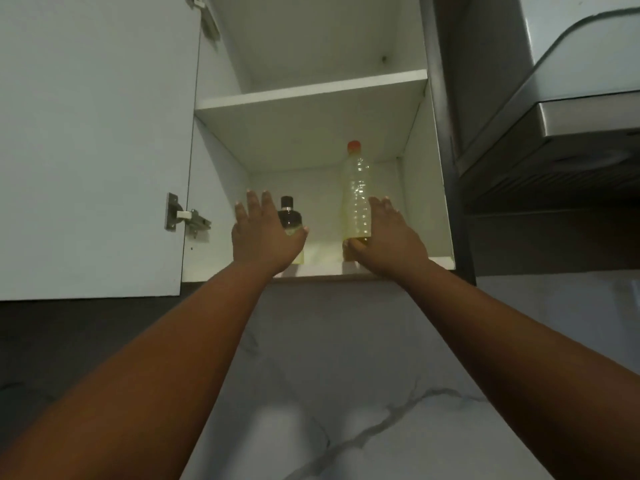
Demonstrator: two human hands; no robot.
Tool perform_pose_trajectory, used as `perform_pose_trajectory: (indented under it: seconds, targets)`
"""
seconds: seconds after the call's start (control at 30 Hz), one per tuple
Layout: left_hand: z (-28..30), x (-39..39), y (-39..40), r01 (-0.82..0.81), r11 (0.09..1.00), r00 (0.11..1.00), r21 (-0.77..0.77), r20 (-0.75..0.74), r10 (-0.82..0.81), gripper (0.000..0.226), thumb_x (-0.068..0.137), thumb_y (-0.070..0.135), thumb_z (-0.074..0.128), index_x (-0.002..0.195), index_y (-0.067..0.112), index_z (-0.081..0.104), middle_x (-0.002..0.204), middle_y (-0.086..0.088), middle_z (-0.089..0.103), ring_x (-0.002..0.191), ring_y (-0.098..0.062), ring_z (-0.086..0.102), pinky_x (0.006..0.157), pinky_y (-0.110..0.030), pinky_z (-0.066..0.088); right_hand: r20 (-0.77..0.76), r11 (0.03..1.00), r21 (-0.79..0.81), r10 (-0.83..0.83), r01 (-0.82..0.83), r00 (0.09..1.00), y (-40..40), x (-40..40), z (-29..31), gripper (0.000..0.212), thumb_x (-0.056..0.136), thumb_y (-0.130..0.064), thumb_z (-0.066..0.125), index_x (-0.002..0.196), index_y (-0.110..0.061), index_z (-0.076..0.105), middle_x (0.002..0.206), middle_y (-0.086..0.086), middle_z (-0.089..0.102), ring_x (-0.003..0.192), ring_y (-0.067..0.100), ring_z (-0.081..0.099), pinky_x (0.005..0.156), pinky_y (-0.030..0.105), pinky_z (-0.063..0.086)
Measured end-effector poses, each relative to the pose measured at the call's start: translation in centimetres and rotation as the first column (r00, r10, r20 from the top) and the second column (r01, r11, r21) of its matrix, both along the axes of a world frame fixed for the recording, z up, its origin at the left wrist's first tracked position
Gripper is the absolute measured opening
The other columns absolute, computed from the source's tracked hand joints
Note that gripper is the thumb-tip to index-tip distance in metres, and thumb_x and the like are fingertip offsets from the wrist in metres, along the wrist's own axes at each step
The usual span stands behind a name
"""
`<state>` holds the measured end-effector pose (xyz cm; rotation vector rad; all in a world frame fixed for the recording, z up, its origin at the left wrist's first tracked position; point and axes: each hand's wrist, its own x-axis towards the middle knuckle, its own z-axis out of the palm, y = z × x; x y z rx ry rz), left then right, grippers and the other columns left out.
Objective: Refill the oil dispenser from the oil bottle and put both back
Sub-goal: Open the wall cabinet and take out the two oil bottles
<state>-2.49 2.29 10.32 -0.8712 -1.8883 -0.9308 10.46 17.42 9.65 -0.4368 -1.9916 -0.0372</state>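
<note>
On the lower cabinet shelf (332, 270), the left hand (265, 237) spread open against the oil dispenser (289, 216); the right hand (388, 237) wrapped the tall oil bottle (356, 192) low down, which could topple it.

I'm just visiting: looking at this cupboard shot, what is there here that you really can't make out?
All in the head view:
- Lower body of the oil dispenser: hidden behind the left hand, so its oil level is unreadable.
- Base of the oil bottle: covered by the right hand; whether the fingers grip it is unclear.
- Top of the upper shelf: seen from below, so anything on it is hidden.
- Range hood: cut off by the right edge.
</note>
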Motion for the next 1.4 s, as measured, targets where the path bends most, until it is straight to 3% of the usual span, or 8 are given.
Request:
perform_pose_trajectory:
  seconds: [0.1,0.23,0.37,0.5,0.63,0.93,1.13,1.4]
  targets:
    - [1.0,-2.5,0.9,0.162,0.979,0.971,0.122,0.158,-0.180,0.105,0.086,0.050,0.065,0.156,0.012,-0.002,0.165,-0.013,-0.005,0.151,-0.037,-0.004,0.120,-0.047,0.010,-0.079,0.984,-0.152,0.085,-0.096,0.993,0.2,-1.8,1.3,0.089,0.073,-0.048,0.067,0.144,-0.020,0.022,0.143,0.009,0.037,0.122,0.033,0.049,0.096,0.048,0.046]
    - [1.1,-5.8,3.2,0.282,0.942,0.886,0.180,0.328,-0.328,0.125,0.075,0.049,0.080,0.155,0.012,-0.009,0.163,-0.017,0.000,0.148,-0.039,0.015,0.118,-0.048,0.022,-0.010,0.943,-0.332,0.034,-0.035,0.999,1.4,-4.4,2.7,0.118,0.070,-0.044,0.079,0.150,-0.020,-0.004,0.151,0.016,0.019,0.129,0.038,0.040,0.103,0.045,0.040]
    - [2.9,-7.0,4.7,0.445,0.837,0.673,0.318,0.498,-0.547,0.143,0.050,0.048,0.092,0.151,0.017,-0.003,0.146,-0.019,0.036,0.124,-0.038,0.051,0.102,-0.053,0.047,-0.111,0.833,-0.547,0.020,-0.078,0.994,2.9,-5.9,4.5,0.134,0.064,-0.038,0.086,0.149,-0.019,-0.016,0.151,0.020,0.020,0.132,0.038,0.037,0.104,0.043,0.039]
    - [2.9,-7.8,5.1,0.524,0.706,0.466,0.477,0.533,-0.706,0.106,0.068,0.021,0.089,0.142,0.010,0.015,0.102,-0.010,0.053,0.081,-0.019,0.059,0.079,-0.038,0.055,-0.301,0.640,-0.678,0.205,-0.360,0.931,4.9,-7.7,4.6,0.129,0.037,-0.027,0.095,0.133,-0.025,0.009,0.123,0.014,0.053,0.097,0.030,0.062,0.082,0.046,0.053]
    - [2.8,-8.1,5.0,0.589,0.658,0.407,0.470,0.530,-0.743,0.080,0.066,0.009,0.088,0.131,0.004,0.042,0.093,-0.008,0.055,0.068,-0.016,0.056,0.054,-0.027,0.047,-0.372,0.556,-0.696,0.261,-0.454,0.891,12.4,-11.1,5.3,0.142,0.000,-0.034,0.097,0.128,-0.016,0.037,0.103,0.020,0.067,0.077,0.037,0.071,0.065,0.052,0.058]
    - [1.8,-7.5,4.3,0.657,0.612,0.423,0.440,0.457,-0.782,0.040,0.071,0.003,0.083,0.103,0.010,0.061,0.086,-0.008,0.059,0.066,-0.017,0.055,0.056,-0.025,0.045,-0.386,0.529,-0.658,0.374,-0.536,0.843,4.7,-6.7,3.9,0.105,0.037,-0.017,0.096,0.126,-0.002,0.042,0.104,0.020,0.065,0.076,0.032,0.071,0.060,0.046,0.058]
    - [1.8,-6.8,3.6,0.639,0.632,0.527,0.439,0.349,-0.775,0.063,0.063,0.027,0.090,0.115,0.011,0.057,0.102,-0.007,0.064,0.088,-0.022,0.065,0.071,-0.034,0.053,-0.403,0.489,-0.619,0.474,-0.615,0.783,1.9,-4.5,3.3,0.094,0.043,-0.017,0.093,0.122,0.008,0.048,0.101,0.026,0.068,0.079,0.040,0.071,0.070,0.056,0.057]
    - [1.4,-3.1,0.5,0.809,0.412,0.308,0.419,0.295,-0.904,0.030,0.079,0.025,0.078,0.102,0.024,0.058,0.114,-0.011,0.067,0.102,-0.028,0.067,0.067,-0.031,0.054,-0.376,0.652,-0.501,0.429,-0.569,0.821,-0.6,-1.8,3.0,0.082,0.050,-0.034,0.089,0.120,-0.007,0.055,0.102,0.011,0.071,0.078,0.022,0.074,0.062,0.035,0.060]
